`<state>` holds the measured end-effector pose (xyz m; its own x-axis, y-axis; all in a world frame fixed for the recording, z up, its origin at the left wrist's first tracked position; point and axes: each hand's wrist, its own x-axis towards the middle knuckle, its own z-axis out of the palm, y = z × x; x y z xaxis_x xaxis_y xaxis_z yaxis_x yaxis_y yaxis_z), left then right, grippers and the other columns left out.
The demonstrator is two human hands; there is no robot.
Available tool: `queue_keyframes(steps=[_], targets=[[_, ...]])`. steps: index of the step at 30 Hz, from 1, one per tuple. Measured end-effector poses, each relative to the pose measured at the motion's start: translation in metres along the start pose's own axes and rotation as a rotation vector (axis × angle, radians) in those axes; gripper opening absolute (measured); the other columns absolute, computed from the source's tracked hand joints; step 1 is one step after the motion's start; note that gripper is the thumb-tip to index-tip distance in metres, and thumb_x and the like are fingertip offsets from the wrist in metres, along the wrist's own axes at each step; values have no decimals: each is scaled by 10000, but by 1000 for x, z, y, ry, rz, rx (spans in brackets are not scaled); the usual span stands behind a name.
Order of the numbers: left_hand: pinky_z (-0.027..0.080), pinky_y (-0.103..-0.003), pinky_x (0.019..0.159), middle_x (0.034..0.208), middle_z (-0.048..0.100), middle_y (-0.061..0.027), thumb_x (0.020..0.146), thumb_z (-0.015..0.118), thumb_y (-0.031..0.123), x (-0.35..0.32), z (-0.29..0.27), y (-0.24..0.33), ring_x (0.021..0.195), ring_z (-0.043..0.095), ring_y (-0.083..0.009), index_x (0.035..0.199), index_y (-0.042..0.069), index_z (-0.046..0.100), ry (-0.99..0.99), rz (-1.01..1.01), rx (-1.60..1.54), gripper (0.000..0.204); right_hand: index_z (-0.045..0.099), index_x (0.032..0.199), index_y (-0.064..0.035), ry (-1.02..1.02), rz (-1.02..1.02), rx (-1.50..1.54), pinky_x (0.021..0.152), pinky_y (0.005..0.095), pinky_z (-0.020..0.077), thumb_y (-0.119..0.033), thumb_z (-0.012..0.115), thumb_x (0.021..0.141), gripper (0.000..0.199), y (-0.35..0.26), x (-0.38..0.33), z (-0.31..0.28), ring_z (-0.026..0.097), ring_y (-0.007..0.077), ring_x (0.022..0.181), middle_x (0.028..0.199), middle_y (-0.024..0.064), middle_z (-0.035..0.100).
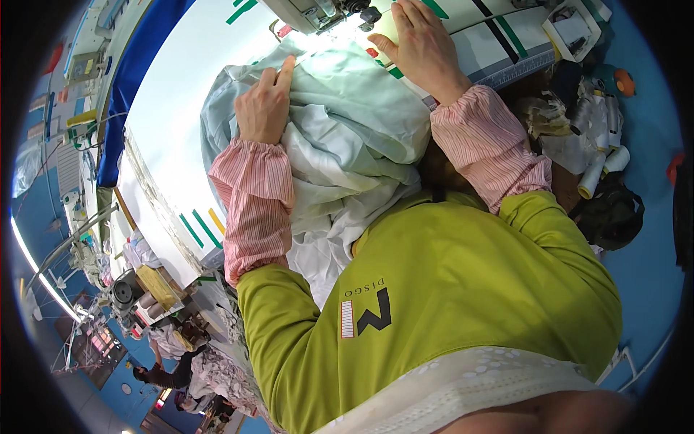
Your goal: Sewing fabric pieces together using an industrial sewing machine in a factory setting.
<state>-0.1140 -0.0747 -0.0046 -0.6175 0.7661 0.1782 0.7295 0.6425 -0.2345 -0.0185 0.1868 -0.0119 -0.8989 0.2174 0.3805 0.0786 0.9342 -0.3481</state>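
The pale cloth (347, 134) seems soft and light, best held flat near its edge. Left hand (263, 108) touches it, grip unclear; right hand (428, 58) is spread, unclenched.

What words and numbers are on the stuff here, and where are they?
Yellow-green top: small dark lettering beside a bold black logo, upside down here; I won't copy its words.
Grey ruler strip on the table edge: tiny markings, too small to read.
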Motion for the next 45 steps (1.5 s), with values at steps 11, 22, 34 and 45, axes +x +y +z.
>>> queue_keyframes(steps=[11,22,34,45], targets=[[497,-322,531,844,558,-2,864,543,46,-1,3,-2,660,657,-169,1329,222,588,45,33,3,499,481,1279,93,7,-14,13,1075,417,371,-350,707,856,652,-3,1,-4,468,364,1248,1287,232,525],[499,-324,522,842,569,3,852,553,52,4,8,-7,632,655,-173,1322,228,592,52,25,27,504,486,1301,52,55,-88,-21,1078,416,361,-333,690,870,613,1,5,2,464,356,1238,1309,215,512],[493,-316,511,828,554,5,866,543,61,4,6,-6,639,654,-163,1321,234,589,51,36,25,488,553,763,-44,440,-493,576,717,421,454,-20,756,696,215,11,47,23,585,309,758,746,104,596],[493,-317,509,830,541,-1,874,533,61,2,0,-3,646,657,-161,1326,223,586,20,61,1,483,661,984,-75,-106,-244,201,837,365,499,-253,723,834,241,11,23,13,614,258,968,966,67,645]])
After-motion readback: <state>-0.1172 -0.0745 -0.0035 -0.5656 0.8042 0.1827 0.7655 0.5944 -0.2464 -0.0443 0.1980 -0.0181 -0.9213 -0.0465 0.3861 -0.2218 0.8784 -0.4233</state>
